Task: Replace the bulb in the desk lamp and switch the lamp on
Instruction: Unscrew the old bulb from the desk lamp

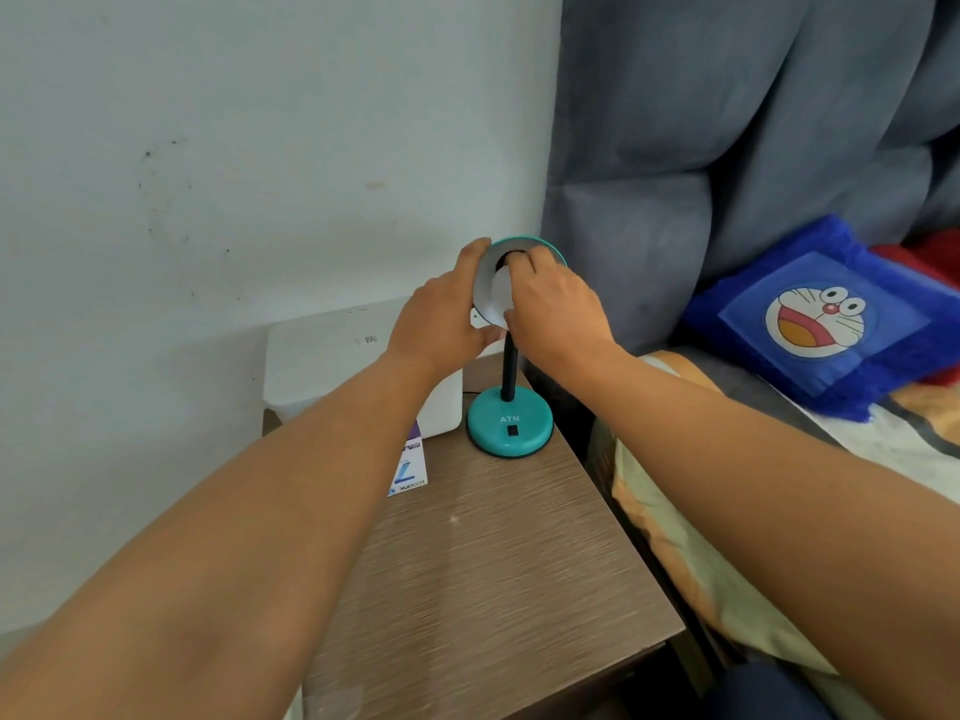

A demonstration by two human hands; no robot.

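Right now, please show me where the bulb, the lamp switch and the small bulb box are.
bulb [500, 298]: head view, on its white globe between the hands.
lamp switch [513, 431]: head view, on the black rocker in the teal base.
bulb box [410, 467]: head view, on its printed top face.

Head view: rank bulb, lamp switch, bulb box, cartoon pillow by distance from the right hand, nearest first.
1. Bulb: held in the right hand, inside the lamp shade.
2. Lamp switch: below, on the teal base.
3. Bulb box: lower left, on the table.
4. Cartoon pillow: far right, on the bed.
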